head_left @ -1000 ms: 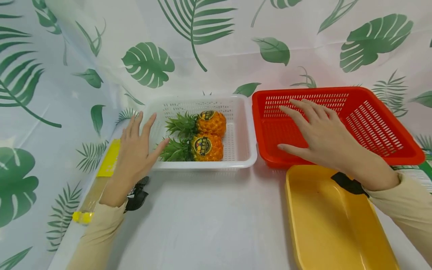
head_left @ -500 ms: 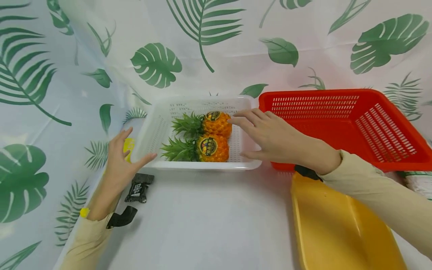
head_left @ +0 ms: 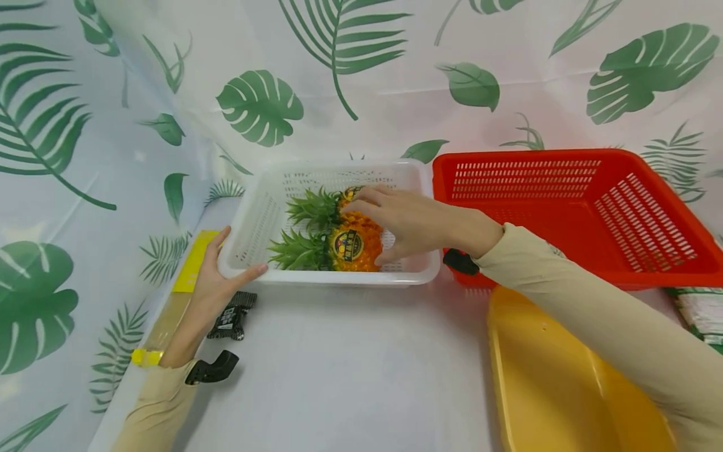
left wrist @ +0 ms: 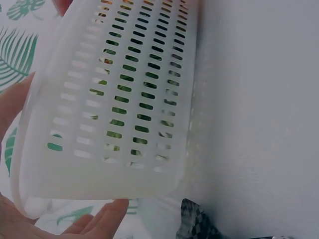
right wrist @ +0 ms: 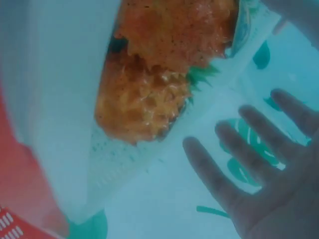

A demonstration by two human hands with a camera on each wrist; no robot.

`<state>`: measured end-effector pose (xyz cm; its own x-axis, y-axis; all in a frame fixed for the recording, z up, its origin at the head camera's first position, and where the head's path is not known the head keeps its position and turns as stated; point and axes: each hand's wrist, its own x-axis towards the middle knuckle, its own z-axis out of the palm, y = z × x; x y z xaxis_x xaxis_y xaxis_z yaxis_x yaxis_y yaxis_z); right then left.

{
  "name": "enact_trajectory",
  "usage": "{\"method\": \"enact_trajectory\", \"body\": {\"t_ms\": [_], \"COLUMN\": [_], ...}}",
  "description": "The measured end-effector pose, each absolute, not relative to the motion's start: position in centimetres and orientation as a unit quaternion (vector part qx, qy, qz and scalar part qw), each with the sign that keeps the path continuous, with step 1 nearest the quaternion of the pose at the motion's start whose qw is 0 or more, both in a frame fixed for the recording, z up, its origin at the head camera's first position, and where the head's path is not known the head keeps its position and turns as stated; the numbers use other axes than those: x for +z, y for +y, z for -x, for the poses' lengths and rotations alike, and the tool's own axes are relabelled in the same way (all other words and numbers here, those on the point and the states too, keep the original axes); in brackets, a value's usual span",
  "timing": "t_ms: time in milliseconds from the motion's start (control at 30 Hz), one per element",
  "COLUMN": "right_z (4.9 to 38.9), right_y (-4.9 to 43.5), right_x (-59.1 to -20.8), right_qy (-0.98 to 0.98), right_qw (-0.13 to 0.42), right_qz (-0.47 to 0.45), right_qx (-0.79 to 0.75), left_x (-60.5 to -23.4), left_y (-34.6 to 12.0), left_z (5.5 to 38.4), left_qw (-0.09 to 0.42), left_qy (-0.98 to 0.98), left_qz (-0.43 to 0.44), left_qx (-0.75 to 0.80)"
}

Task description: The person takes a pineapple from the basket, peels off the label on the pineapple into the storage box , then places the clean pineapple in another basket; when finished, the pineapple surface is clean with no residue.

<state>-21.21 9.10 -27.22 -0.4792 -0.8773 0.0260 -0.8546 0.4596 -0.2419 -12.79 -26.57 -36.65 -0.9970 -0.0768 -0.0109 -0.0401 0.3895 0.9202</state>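
Two pineapples, the nearer one and the farther one, lie side by side in a white perforated basket, each with a black-and-gold label and green crown. My right hand reaches over their orange bodies, fingers above and thumb low by the nearer fruit's right end. In the right wrist view its fingers are spread apart with nothing between them. My left hand holds the basket's near left corner, its thumb at the front rim and its fingers along the end wall.
A red perforated basket stands right of the white one, with a yellow tub in front of it. A small black packet and a yellow-capped bottle are on the left. A white-and-green package lies far right.
My right hand has moved left from above the red basket to over the pineapples. My left hand has come in to the white basket's near left corner.
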Motion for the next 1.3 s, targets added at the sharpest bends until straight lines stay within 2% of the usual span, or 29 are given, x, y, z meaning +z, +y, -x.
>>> {"method": "enact_trajectory", "body": {"t_ms": [300,600,1000,1300], "right_z": [22.5,23.3,24.0,23.8], "right_y": [7.5,7.0,5.7,5.2], "right_x": [-27.8,-28.1,-28.8,-29.0], "right_qy": [0.86,0.855,0.855,0.858], "right_qw": [0.157,0.203,0.234,0.228], "right_qz": [0.477,0.471,0.46,0.456], "right_qx": [-0.092,-0.082,-0.06,-0.059], "left_x": [-36.8,-36.7,-36.8,-37.1], "left_y": [-26.4,-26.6,-26.6,-26.6], "left_z": [13.1,13.2,13.1,13.0], "left_qw": [0.007,0.002,0.003,0.007], "left_qy": [-0.809,-0.801,-0.805,-0.803], "left_qz": [-0.03,-0.028,-0.036,-0.042], "left_qx": [-0.588,-0.598,-0.592,-0.595]}}
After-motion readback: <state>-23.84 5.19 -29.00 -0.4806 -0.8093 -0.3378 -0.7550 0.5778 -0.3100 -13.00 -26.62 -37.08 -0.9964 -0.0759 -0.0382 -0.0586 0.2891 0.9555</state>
